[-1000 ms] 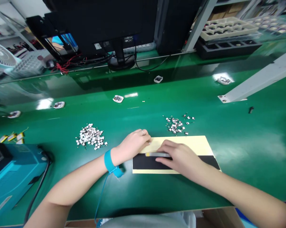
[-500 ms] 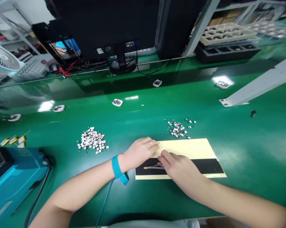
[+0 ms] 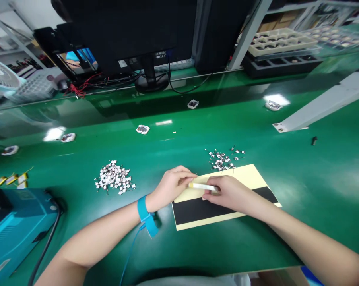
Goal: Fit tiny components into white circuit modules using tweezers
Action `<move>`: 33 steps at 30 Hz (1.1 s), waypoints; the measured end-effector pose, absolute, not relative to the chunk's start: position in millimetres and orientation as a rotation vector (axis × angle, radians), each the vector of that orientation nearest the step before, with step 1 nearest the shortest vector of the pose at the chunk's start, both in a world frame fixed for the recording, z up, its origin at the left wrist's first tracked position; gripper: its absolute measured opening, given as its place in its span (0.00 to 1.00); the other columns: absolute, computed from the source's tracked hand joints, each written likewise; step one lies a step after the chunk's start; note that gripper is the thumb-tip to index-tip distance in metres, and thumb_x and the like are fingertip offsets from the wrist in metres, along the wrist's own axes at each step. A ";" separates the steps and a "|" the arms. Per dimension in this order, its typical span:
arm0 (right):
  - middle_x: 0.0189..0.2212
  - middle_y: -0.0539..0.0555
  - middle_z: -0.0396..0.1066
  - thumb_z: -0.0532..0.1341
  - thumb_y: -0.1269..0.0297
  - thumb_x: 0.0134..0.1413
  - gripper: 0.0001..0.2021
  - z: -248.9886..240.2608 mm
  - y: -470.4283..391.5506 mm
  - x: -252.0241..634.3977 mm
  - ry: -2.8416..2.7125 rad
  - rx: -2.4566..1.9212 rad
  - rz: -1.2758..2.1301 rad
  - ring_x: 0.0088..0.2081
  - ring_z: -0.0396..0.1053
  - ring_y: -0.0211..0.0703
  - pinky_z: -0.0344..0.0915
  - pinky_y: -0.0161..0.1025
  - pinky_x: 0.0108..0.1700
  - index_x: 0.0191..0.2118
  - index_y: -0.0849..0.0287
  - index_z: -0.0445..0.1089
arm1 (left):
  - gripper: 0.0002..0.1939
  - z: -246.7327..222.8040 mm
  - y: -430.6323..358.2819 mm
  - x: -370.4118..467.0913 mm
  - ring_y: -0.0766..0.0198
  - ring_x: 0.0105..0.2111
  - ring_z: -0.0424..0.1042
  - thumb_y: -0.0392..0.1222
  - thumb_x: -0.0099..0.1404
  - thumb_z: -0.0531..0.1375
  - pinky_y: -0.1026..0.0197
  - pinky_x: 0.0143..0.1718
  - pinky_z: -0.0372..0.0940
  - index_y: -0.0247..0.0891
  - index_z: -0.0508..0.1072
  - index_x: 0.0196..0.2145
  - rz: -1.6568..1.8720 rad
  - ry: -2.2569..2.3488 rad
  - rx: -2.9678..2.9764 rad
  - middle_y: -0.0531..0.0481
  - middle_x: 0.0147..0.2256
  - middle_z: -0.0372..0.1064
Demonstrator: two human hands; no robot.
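Note:
My left hand (image 3: 173, 183) is at the upper left part of a pale yellow sheet (image 3: 241, 173) with a black strip (image 3: 197, 210) across it. Its fingers are pinched together, and what they hold, if anything, is too small to name. My right hand (image 3: 224, 190) is closed on white tweezers (image 3: 201, 186) with a yellow end, which points left toward my left fingers. A blue wrist strap (image 3: 146, 214) is around my left wrist.
Piles of small white parts lie left (image 3: 115, 176) and behind the sheet (image 3: 221, 159). A blue machine (image 3: 21, 230) stands at the left, a monitor stand (image 3: 151, 81) at the back, and a grey metal post (image 3: 322, 103) at the right.
The tweezers have swung up off the black strip toward my left fingers. The sheet has tilted, its right side higher, and my left hand has shifted slightly left.

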State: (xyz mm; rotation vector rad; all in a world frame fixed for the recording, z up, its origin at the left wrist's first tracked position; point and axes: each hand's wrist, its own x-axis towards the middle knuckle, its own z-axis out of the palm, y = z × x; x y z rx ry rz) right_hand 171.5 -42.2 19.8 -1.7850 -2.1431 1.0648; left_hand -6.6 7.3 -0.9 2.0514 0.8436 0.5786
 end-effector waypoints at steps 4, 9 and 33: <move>0.15 0.45 0.55 0.58 0.59 0.44 0.10 17.5 -34.9 175.3 -1.665 -1.652 1.323 0.18 0.53 0.32 0.48 0.31 0.20 0.23 0.61 0.66 | 0.09 -4.4 8.6 -8.5 0.66 0.34 0.68 0.35 0.59 0.54 0.64 0.33 0.66 0.37 0.72 0.37 0.715 0.830 1.933 0.47 0.34 0.67; 0.21 0.50 0.63 0.60 0.57 0.42 0.11 12.1 -32.6 165.8 -1.359 -1.462 1.346 0.25 0.60 0.36 0.55 0.33 0.25 0.24 0.62 0.66 | 0.09 -2.0 5.4 -8.5 0.66 0.35 0.67 0.34 0.58 0.55 0.63 0.35 0.65 0.38 0.72 0.36 0.897 0.851 2.016 0.47 0.34 0.67; 0.24 0.50 0.66 0.63 0.63 0.38 0.08 8.2 -34.1 144.1 -1.126 -1.361 1.381 0.30 0.63 0.38 0.58 0.36 0.32 0.21 0.61 0.65 | 0.16 -9.5 -4.2 -9.8 0.67 0.31 0.73 0.34 0.57 0.56 0.65 0.34 0.70 0.38 0.60 0.44 1.169 0.833 2.331 0.51 0.31 0.72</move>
